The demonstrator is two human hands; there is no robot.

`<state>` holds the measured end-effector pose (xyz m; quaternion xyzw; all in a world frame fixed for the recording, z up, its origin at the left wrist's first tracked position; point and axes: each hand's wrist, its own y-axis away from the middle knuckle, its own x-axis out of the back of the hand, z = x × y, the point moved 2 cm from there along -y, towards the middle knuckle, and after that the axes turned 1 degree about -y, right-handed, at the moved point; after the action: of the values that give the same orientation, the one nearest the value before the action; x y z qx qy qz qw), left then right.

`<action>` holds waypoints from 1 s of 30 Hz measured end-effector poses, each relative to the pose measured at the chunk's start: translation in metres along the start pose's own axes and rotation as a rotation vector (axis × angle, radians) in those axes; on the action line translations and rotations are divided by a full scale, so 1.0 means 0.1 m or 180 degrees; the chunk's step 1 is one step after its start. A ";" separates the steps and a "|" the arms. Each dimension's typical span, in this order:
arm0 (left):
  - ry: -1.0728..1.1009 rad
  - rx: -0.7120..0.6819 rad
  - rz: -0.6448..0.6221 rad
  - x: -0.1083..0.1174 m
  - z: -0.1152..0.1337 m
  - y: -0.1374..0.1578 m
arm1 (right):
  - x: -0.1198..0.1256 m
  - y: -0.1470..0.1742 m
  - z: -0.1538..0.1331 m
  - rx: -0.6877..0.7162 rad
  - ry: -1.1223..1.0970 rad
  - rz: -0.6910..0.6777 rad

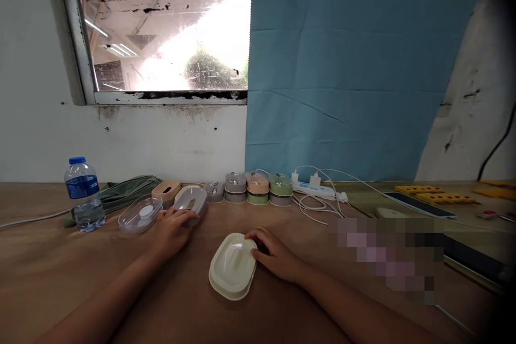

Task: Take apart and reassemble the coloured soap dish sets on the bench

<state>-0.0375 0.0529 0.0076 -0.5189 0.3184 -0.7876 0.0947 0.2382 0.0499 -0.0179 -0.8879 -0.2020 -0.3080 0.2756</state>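
Observation:
My right hand [278, 258] grips the upper right edge of a cream oval box [231, 269] with its thumb and fingers. That box lies on the table in front of me and has a glossy, see-through top. Farther forward, my left hand [174, 231] has its fingers apart, at the near edge of a grey translucent oval lid [195, 200]. The lid leans over a cream piece behind it; whether my fingertips grip it is hard to tell. Left of that hand sits a clear oval tray [131, 217] with white round pieces [145, 212] in it.
Along the wall stand a peach box [166, 190] and several stacked oval boxes [257, 188]. A water bottle [84, 196] and green cloth bag [127, 193] are at the left. A power strip [316, 190] with cables, yellow pieces [439, 196] and a blurred patch lie right.

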 end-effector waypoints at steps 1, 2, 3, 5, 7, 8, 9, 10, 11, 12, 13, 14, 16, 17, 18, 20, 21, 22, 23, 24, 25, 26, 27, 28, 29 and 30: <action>-0.0096 -0.0039 0.0031 0.02 -0.04 -0.06 | 0.00 0.00 0.00 0.0003 0.0018 -0.0007; -0.0253 -0.0070 0.0027 0.05 -0.09 -0.13 | 0.00 0.00 0.00 0.0007 0.0034 -0.0018; -0.0441 -0.0093 -0.0008 0.09 -0.14 -0.22 | 0.00 0.00 0.00 0.0012 0.0045 -0.0037; -0.0828 -0.0056 -0.0132 0.15 -0.26 -0.43 | 0.00 0.00 0.00 0.0025 0.0044 -0.0059; -0.1025 0.0065 -0.0236 0.21 -0.39 -0.64 | 0.00 0.00 -0.01 0.0037 0.0033 -0.0042; -0.1086 0.0152 -0.0276 0.23 -0.45 -0.74 | 0.00 0.01 -0.02 0.0040 0.0030 -0.0032; -0.1128 0.0251 -0.0292 0.24 -0.51 -0.82 | 0.01 0.01 -0.02 0.0038 0.0026 -0.0030; -0.1174 0.0367 -0.0305 0.25 -0.57 -0.89 | 0.01 0.01 -0.02 0.0037 0.0022 -0.0028; -0.1213 0.0487 -0.0314 0.25 -0.63 -0.95 | 0.01 0.01 -0.03 0.0038 0.0020 -0.0033; -0.1249 0.0608 -0.0322 0.24 -0.68 -0.99 | 0.01 0.01 -0.03 0.0042 0.0019 -0.0044; -0.1281 0.0722 -0.0338 0.23 -0.73 -1.02 | 0.01 0.02 -0.03 0.0049 0.0019 -0.0053; -0.1309 0.0817 -0.0364 0.22 -0.78 -1.04 | 0.02 0.02 -0.03 0.0056 0.0021 -0.0055; -0.1356 0.0946 -0.0439 0.19 -0.86 -1.06 | 0.02 0.02 -0.02 0.0052 0.0030 -0.0053; -0.1380 0.0995 -0.0477 0.18 -0.90 -1.06 | 0.02 0.01 -0.02 0.0045 0.0039 -0.0054; -0.1408 0.1040 -0.0509 0.17 -0.93 -1.06 | 0.01 0.01 -0.01 0.0042 0.0050 -0.0057; -0.1468 0.1123 -0.0560 0.16 -0.99 -1.07 | 0.01 0.01 -0.01 0.0057 0.0076 -0.0068; -0.1495 0.1161 -0.0582 0.16 -1.01 -1.07 | 0.01 0.00 0.00 0.0071 0.0088 -0.0073; -0.1518 0.1193 -0.0602 0.16 -1.03 -1.06 | 0.01 0.00 0.00 0.0083 0.0099 -0.0073; -0.1534 0.1218 -0.0621 0.16 -1.05 -1.06 | 0.01 0.00 0.00 0.0087 0.0109 -0.0075; -0.1543 0.1234 -0.0643 0.17 -1.06 -1.06 | 0.01 0.00 0.00 0.0083 0.0117 -0.0075; -0.1549 0.1245 -0.0666 0.18 -1.08 -1.06 | 0.01 0.00 0.00 0.0075 0.0122 -0.0081; -0.1551 0.1250 -0.0690 0.18 -1.09 -1.06 | 0.01 0.00 0.00 0.0067 0.0124 -0.0088; -0.1552 0.1250 -0.0718 0.19 -1.10 -1.06 | 0.01 0.00 0.00 0.0064 0.0123 -0.0089; -0.1550 0.1248 -0.0747 0.20 -1.11 -1.07 | 0.01 0.00 0.00 0.0064 0.0121 -0.0092; -0.1548 0.1245 -0.0775 0.21 -1.12 -1.07 | 0.01 0.00 0.00 0.0066 0.0118 -0.0093; -0.1544 0.1241 -0.0801 0.22 -1.14 -1.07 | 0.01 0.00 0.00 0.0066 0.0115 -0.0090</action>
<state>-0.1275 0.1720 0.0589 -0.6986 0.0634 -0.6928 0.1672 0.2388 0.0496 -0.0177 -0.8764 -0.2127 -0.3257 0.2840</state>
